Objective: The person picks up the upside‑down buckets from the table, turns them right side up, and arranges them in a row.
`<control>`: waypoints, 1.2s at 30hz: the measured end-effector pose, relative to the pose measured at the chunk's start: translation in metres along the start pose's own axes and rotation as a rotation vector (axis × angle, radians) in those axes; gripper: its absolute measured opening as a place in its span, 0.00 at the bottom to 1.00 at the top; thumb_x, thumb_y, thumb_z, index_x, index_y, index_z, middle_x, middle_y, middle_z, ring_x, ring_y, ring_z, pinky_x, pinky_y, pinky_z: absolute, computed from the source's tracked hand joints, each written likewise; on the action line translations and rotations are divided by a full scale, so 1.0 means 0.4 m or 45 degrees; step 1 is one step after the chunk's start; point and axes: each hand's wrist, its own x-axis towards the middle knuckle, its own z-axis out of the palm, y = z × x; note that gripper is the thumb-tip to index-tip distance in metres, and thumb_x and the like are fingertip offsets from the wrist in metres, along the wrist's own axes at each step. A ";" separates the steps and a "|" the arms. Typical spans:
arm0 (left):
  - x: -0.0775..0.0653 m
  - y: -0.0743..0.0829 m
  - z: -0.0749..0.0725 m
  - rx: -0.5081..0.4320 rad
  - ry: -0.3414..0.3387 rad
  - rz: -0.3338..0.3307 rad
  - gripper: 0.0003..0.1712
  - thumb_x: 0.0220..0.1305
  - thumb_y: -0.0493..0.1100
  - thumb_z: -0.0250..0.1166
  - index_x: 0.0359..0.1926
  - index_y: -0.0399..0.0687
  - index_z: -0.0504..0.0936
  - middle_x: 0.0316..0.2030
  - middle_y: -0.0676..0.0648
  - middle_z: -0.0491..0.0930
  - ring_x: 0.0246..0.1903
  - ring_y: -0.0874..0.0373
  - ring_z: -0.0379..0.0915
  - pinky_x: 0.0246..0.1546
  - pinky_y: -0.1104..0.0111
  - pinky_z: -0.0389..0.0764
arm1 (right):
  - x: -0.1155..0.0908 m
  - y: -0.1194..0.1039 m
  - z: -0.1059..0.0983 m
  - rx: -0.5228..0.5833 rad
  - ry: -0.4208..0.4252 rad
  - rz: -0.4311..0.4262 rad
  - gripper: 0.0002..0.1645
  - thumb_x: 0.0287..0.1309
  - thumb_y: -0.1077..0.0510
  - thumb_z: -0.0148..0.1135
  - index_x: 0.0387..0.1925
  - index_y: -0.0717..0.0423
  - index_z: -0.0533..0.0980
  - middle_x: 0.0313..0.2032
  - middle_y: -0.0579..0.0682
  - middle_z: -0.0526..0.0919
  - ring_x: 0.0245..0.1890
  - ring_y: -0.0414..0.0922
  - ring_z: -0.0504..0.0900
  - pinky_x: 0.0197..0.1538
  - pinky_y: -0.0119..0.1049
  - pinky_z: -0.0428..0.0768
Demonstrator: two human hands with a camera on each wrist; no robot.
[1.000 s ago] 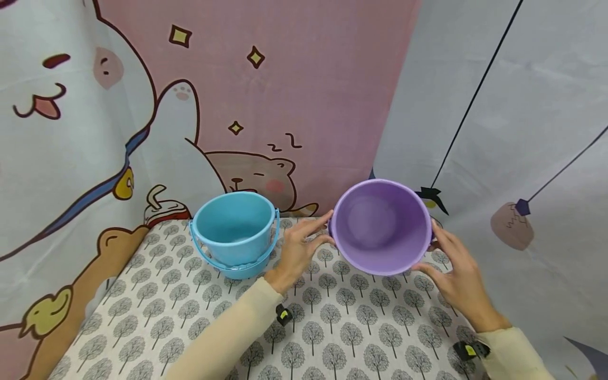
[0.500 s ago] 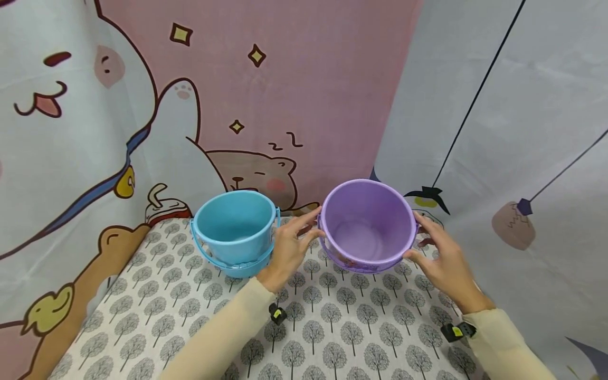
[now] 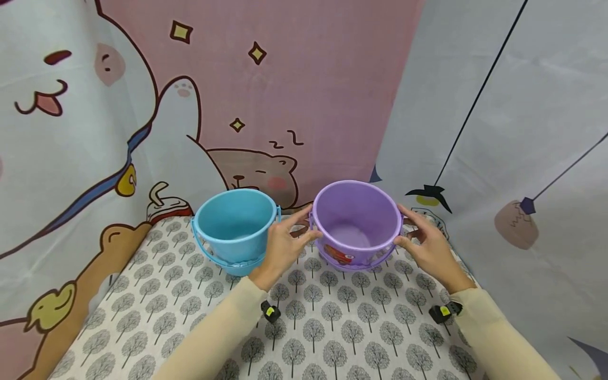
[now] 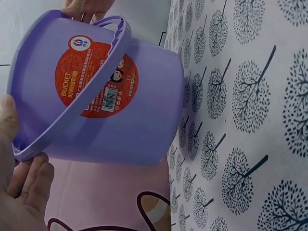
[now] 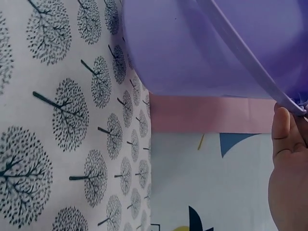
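Note:
A purple bucket (image 3: 353,214) with a red label (image 4: 96,77) sits at the back middle-right, its mouth facing up and toward me. My left hand (image 3: 283,247) holds its left side by the rim, thumb at the front and fingers behind. On the opposite side my right hand (image 3: 429,253) grips it the same way, fingers near the handle joint. The purple handle (image 4: 91,91) hangs down across the front over the label. To the left stands a light blue bucket (image 3: 237,216), its handle also lowered, partly covered by my left hand.
Both buckets are at the far part of a table covered with a tree-print cloth (image 3: 313,332). A cartoon curtain (image 3: 332,95) hangs right behind the table, with a pale grey curtain part (image 3: 513,137) on the right.
Both hands have moved the purple bucket left, closer to the blue one, and lowered it, tipping it from mouth-toward-me to nearly upright. The blue bucket has stayed put.

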 end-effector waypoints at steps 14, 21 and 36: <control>-0.001 -0.022 -0.011 0.020 -0.048 -0.149 0.47 0.65 0.49 0.88 0.82 0.44 0.82 0.62 0.39 0.95 0.62 0.45 0.95 0.62 0.67 0.95 | 0.048 0.031 0.047 0.069 -0.066 0.078 0.49 0.76 0.66 0.77 0.90 0.52 0.67 0.81 0.64 0.80 0.66 0.23 0.81 0.60 0.16 0.86; 0.000 -0.027 -0.004 0.040 -0.077 -0.194 0.46 0.70 0.52 0.85 0.83 0.44 0.80 0.65 0.37 0.93 0.65 0.44 0.94 0.65 0.60 0.95 | 0.058 0.052 0.058 0.090 -0.082 0.068 0.47 0.78 0.66 0.75 0.90 0.56 0.67 0.80 0.66 0.80 0.67 0.24 0.80 0.60 0.15 0.85; -0.005 -0.017 0.001 0.195 -0.123 -0.209 0.48 0.73 0.56 0.82 0.85 0.45 0.76 0.78 0.35 0.81 0.71 0.40 0.88 0.66 0.58 0.95 | 0.050 0.060 0.059 0.050 -0.111 0.115 0.45 0.80 0.64 0.74 0.90 0.53 0.67 0.78 0.64 0.82 0.65 0.25 0.78 0.61 0.15 0.82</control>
